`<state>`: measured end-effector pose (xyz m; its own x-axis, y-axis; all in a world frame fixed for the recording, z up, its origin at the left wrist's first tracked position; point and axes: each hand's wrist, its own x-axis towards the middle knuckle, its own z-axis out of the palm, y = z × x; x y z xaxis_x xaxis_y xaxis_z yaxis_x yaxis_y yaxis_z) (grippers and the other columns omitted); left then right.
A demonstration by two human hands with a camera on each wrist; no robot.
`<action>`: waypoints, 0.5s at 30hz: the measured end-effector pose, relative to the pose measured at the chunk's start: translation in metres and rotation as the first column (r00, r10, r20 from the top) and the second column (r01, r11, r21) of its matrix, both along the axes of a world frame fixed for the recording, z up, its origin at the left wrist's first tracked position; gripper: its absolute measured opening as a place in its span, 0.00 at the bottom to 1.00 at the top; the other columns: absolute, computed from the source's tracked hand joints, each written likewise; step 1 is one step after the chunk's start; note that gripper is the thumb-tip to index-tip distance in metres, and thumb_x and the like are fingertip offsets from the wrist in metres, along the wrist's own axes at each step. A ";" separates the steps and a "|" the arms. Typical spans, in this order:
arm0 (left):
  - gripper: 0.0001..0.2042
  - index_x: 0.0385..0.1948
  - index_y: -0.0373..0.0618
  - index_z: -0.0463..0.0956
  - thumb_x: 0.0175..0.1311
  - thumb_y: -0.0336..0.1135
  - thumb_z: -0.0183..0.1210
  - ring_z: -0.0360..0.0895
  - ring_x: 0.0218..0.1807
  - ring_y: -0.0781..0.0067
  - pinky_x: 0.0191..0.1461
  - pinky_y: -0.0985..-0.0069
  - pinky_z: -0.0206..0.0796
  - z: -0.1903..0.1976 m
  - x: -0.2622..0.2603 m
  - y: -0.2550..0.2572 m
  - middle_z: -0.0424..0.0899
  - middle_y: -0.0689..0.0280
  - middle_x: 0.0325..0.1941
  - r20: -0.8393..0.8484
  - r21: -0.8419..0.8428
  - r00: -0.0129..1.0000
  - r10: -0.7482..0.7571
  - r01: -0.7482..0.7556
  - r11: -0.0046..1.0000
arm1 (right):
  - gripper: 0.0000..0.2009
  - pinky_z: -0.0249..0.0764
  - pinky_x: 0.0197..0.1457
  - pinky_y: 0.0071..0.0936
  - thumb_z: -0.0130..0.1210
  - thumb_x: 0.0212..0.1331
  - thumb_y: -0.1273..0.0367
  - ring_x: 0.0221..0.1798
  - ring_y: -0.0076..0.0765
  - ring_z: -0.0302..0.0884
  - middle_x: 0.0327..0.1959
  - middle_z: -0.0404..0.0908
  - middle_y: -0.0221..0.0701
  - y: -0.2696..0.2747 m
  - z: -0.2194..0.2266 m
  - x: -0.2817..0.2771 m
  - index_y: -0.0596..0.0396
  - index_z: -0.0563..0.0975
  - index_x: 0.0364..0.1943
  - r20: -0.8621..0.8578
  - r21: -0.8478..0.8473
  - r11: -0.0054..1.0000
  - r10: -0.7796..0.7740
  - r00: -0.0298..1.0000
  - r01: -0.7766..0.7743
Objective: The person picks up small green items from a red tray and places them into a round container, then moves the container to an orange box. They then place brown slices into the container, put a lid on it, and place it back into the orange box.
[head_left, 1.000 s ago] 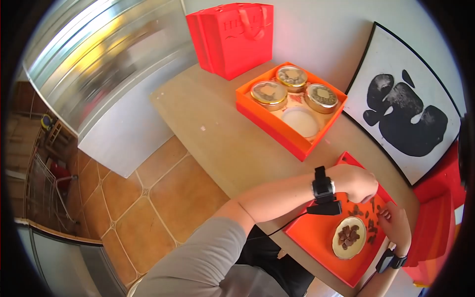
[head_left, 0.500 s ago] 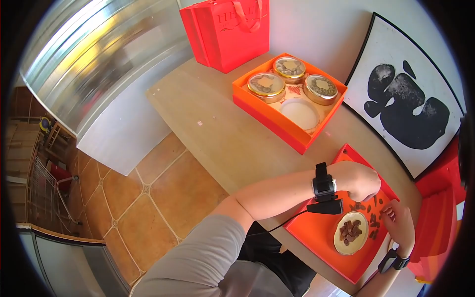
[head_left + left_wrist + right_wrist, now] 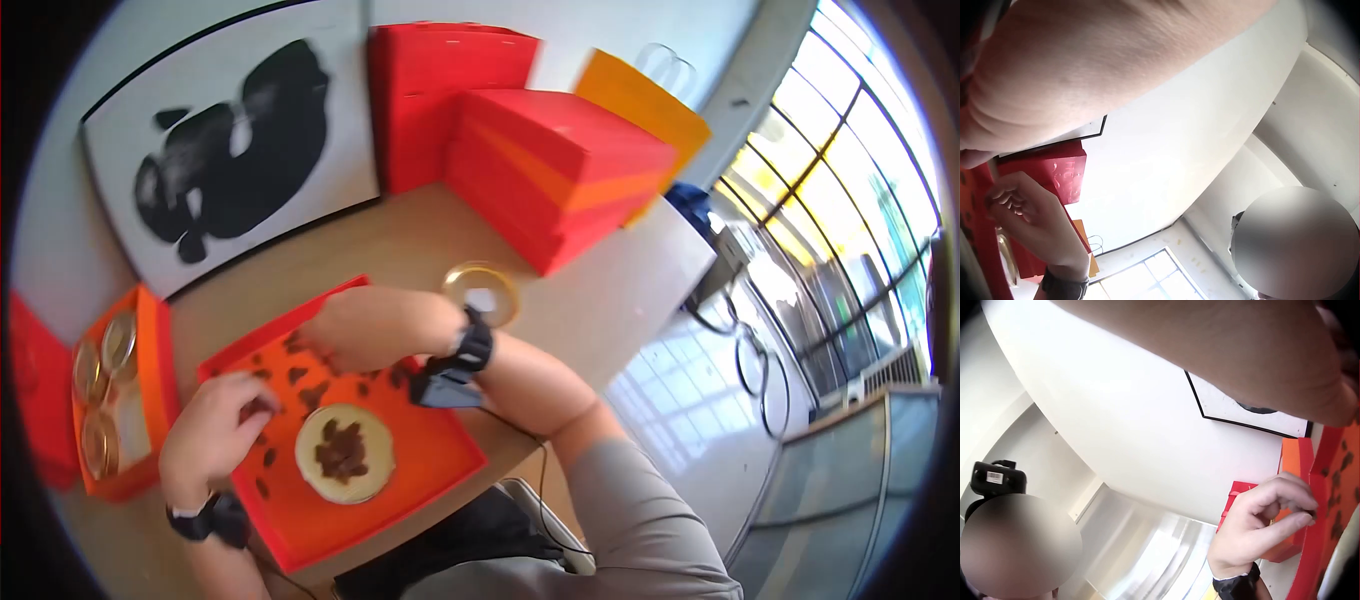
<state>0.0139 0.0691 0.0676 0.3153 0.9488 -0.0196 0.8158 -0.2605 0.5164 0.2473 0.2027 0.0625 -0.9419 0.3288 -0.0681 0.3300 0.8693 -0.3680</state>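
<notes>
My left hand (image 3: 215, 430) is over the left side of an orange-red tray (image 3: 420, 465), thumb and index finger brought together. In the right wrist view a small dark brown piece (image 3: 1311, 514) shows between those fingertips. My right hand (image 3: 375, 325) hangs over the tray's far side with its fingers bent downward; the left wrist view shows them curled, and I cannot tell whether they hold anything. Dark brown flat pieces (image 3: 313, 395) lie scattered on the tray around both hands. A cream dish (image 3: 372, 485) nearer the body carries a heap of similar brown pieces (image 3: 341, 450).
An orange box (image 3: 160, 340) with several gold-rimmed round containers stands to the left. Behind the right hand lies a clear gold-rimmed lid (image 3: 512, 300). Red boxes (image 3: 560, 160) and a yellow bag (image 3: 640, 105) line the back, beside a framed black-and-white picture (image 3: 330, 170).
The head view has swung to the right, so the tray now appears left of centre and the window side shows. Both hands stay over the tray.
</notes>
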 end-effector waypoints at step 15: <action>0.06 0.29 0.31 0.78 0.49 0.17 0.60 0.83 0.32 0.63 0.39 0.71 0.72 0.010 0.044 -0.025 0.79 0.57 0.31 0.036 -0.025 0.999 -0.019 0.020 1.000 | 0.08 0.83 0.40 0.41 0.60 0.53 0.71 0.36 0.46 0.87 0.25 0.87 0.40 -0.006 0.000 0.011 0.63 0.86 0.28 -0.109 0.161 0.987 0.025 0.994 -0.008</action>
<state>0.0579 0.0441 0.0774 0.3345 0.9419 -0.0316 0.7917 -0.2626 0.5515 0.2580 0.1968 0.0624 -0.9461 0.3114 0.0890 0.2802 0.9249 -0.2570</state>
